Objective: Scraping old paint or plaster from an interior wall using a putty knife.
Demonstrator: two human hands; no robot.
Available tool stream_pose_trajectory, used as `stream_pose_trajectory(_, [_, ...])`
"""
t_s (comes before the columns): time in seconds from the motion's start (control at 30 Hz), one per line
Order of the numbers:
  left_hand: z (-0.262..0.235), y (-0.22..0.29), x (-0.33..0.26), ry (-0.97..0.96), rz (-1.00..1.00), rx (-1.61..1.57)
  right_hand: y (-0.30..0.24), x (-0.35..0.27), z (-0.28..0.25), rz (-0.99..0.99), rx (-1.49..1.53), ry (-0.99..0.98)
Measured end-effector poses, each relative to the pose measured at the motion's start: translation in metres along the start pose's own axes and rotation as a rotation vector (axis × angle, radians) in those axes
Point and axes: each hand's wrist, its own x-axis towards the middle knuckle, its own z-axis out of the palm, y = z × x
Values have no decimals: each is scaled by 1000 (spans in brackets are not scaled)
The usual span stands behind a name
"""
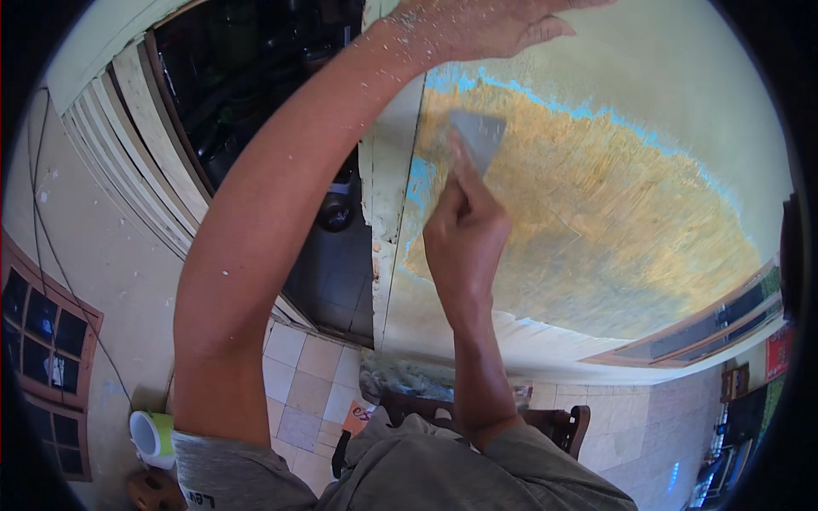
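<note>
Right hand (464, 234): fingers clamped together around the handle of a metal scraper (480, 140), forefinger laid along it. The blade lies flat against the wall (596, 230), on the scraped yellow-brown patch near its left edge, just below a strip of remaining blue paint (545, 100). Left hand (477, 25): raised above the scraper, fingers extended and together, palm resting on the wall, holding nothing; the forearm carries white flecks. Further off, below: a wooden chair (562, 426) on the tiled floor (311, 387), and a green-and-white cup (152, 436) at lower left.
</note>
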Motion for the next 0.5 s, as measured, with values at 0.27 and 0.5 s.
stream_pose_trajectory(0.27, [-5, -5, 3, -61, -23, -110, -27, 37, -2, -7, -19, 41])
stream_pose_trajectory(0.5, [0, -4, 0, -21, -13, -61, -9, 17, 4, 5, -35, 27])
